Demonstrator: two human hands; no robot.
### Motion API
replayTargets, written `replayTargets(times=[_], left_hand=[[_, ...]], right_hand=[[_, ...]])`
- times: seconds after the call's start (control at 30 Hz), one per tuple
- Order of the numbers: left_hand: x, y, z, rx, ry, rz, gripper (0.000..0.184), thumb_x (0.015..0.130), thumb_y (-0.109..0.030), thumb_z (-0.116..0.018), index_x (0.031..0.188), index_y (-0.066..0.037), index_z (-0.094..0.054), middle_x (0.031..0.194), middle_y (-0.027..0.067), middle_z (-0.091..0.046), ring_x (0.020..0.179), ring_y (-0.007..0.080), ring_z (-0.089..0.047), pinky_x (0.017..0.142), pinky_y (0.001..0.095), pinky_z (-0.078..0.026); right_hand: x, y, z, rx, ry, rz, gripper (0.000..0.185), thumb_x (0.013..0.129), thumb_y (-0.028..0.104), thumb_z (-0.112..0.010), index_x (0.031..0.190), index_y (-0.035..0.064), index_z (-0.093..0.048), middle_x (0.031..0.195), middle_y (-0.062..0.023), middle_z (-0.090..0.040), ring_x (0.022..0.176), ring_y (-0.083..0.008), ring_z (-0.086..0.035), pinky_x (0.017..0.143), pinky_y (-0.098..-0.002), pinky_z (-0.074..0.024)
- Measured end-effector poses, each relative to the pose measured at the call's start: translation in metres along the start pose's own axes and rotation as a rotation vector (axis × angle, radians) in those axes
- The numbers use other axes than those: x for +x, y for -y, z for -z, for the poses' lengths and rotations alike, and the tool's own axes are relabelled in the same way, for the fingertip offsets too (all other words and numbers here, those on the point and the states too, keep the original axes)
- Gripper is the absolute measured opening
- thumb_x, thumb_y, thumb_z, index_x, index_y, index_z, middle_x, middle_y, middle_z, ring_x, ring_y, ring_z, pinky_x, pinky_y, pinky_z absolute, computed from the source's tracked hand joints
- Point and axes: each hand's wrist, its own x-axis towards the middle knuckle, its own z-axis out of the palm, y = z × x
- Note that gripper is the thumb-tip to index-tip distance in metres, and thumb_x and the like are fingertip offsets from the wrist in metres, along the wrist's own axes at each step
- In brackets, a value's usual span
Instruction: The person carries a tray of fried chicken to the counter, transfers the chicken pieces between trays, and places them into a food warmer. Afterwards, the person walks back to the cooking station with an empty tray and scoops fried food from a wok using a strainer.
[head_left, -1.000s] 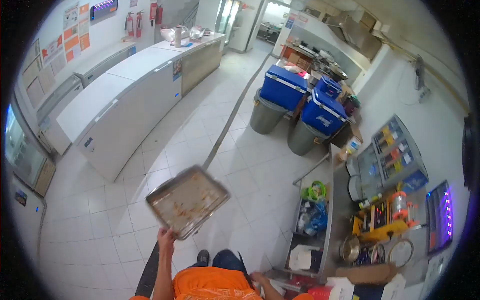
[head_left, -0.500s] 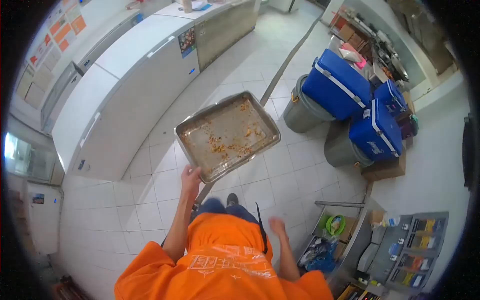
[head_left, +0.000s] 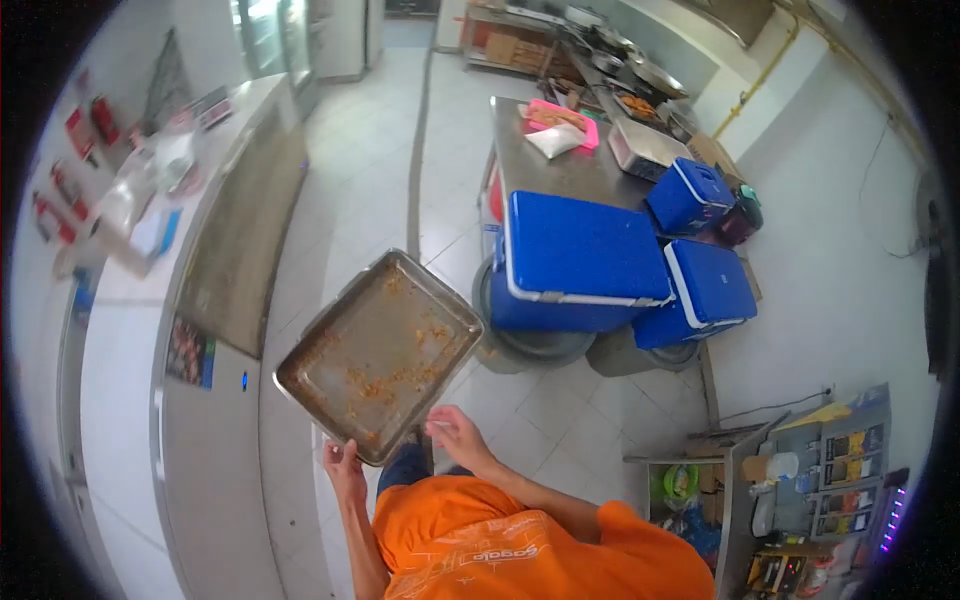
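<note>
A metal baking tray (head_left: pixel 400 345) with food crumbs and brown residue stuck on its bottom hangs in front of me, tilted, one corner toward my body. My left hand (head_left: pixel 345 470) grips that near corner, thumb over the rim. Close to the tray's near right edge is my right hand (head_left: pixel 455 435), fingers partly spread and apart; whether a fingertip touches the rim I cannot tell. Nothing shows in the right hand.
Blue coolers (head_left: pixel 585 255) sit on grey bins ahead to the right. Behind them a steel table (head_left: pixel 510 130) bears a pink tray (head_left: pixel 590 130) and a white bag (head_left: pixel 555 141). A long white freezer (head_left: pixel 125 370) runs along the left. A shelf unit (head_left: pixel 735 500) stands at lower right.
My view has swung right, toward the coolers and steel table. My right hand has come up from beside my body to near the tray. The left hand keeps its hold.
</note>
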Motion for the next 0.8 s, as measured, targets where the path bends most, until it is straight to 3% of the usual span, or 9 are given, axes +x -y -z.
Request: replayTargets(times=[0.03,0.13,0.33,0.4,0.53,0.6,0.73,0.77,0.8], left_hand=[[0.047,-0.005,-0.021,0.022,0.044,0.007,0.017,0.090,-0.001,-0.064,0.097,-0.009,-0.050,0.098,0.0066,-0.066,0.085,0.0141,-0.064,0.072,0.0279,-0.053],[0.162,-0.020,-0.082,0.040,0.155,0.022,0.017,0.090,-0.001,-0.064,0.097,-0.009,-0.051,0.098,0.0077,-0.067,0.088,0.0156,-0.065,0.075,0.0299,-0.054],[0.376,0.001,-0.224,-0.017,0.277,0.228,0.021,0.090,0.002,-0.061,0.100,-0.011,-0.047,0.100,0.0084,-0.067,0.088,0.0176,-0.066,0.077,0.0330,-0.055],[0.433,0.009,-0.281,0.014,0.277,0.283,0.024,0.090,0.003,-0.061,0.100,-0.012,-0.045,0.102,0.0090,-0.066,0.091,0.0189,-0.066,0.079,0.0343,-0.055],[0.517,0.015,-0.394,0.265,0.384,0.337,0.019,0.091,-0.002,-0.061,0.106,-0.008,-0.050,0.108,0.0104,-0.065,0.095,0.0184,-0.064,0.079,0.0330,-0.054],[0.577,0.037,-0.425,0.425,0.617,0.441,0.023,0.091,-0.005,-0.063,0.110,-0.005,-0.051,0.110,0.0112,-0.064,0.095,0.0179,-0.064,0.079,0.0326,-0.055],[0.625,0.079,-0.561,0.798,1.057,0.604,0.037,0.088,-0.003,-0.067,0.120,-0.001,-0.048,0.120,0.0135,-0.061,0.102,0.0215,-0.063,0.087,0.0358,-0.054],[0.649,0.116,-0.567,0.643,1.260,0.643,0.053,0.087,-0.003,-0.068,0.132,-0.005,-0.039,0.133,0.0183,-0.053,0.111,0.0257,-0.061,0.090,0.0362,-0.053],[0.662,0.110,-0.603,0.787,1.489,0.574,0.069,0.087,-0.005,-0.070,0.142,-0.010,-0.028,0.142,0.0226,-0.043,0.116,0.0294,-0.058,0.093,0.0374,-0.052]], right_hand=[[0.040,0.010,0.004,-0.054,-0.011,-0.002,0.036,0.093,0.024,-0.064,0.119,0.0028,-0.051,0.110,-0.0094,-0.062,0.097,-0.0182,-0.064,0.065,-0.0275,-0.0513],[0.119,0.064,0.011,0.005,-0.044,-0.130,0.035,0.092,0.024,-0.065,0.116,0.0030,-0.052,0.111,-0.0101,-0.063,0.100,-0.0207,-0.065,0.068,-0.0286,-0.0523],[0.321,0.089,0.040,-0.333,-0.245,-0.109,0.043,0.090,0.032,-0.067,0.118,0.0026,-0.052,0.106,-0.0125,-0.067,0.091,-0.0225,-0.067,0.074,-0.0335,-0.0537],[0.392,0.112,0.041,-0.127,-0.318,-0.044,0.036,0.092,0.022,-0.065,0.118,0.0022,-0.050,0.103,-0.0096,-0.065,0.092,-0.0184,-0.066,0.072,-0.0296,-0.0535],[0.521,0.182,0.048,0.331,-0.579,-0.158,0.036,0.092,0.020,-0.065,0.118,0.0038,-0.047,0.102,-0.0105,-0.064,0.090,-0.0183,-0.065,0.072,-0.0314,-0.0543],[0.568,0.207,0.063,0.579,-0.830,-0.091,0.031,0.092,0.017,-0.064,0.116,0.0053,-0.047,0.105,-0.0110,-0.063,0.089,-0.0189,-0.065,0.072,-0.0328,-0.0545],[0.637,0.148,0.169,-0.014,-1.420,0.004,0.029,0.090,0.013,-0.060,0.114,0.0047,-0.047,0.098,-0.0067,-0.057,0.079,-0.0148,-0.056,0.066,-0.0278,-0.0483],[0.626,0.226,0.185,0.189,-1.460,-0.046,0.029,0.089,0.014,-0.061,0.113,0.0031,-0.047,0.097,-0.0061,-0.053,0.082,-0.0151,-0.050,0.069,-0.0304,-0.0461],[0.615,0.188,0.235,-0.058,-1.478,-0.140,0.029,0.087,0.013,-0.063,0.111,0.0027,-0.048,0.100,-0.0076,-0.051,0.090,-0.0168,-0.048,0.077,-0.0333,-0.0451]])
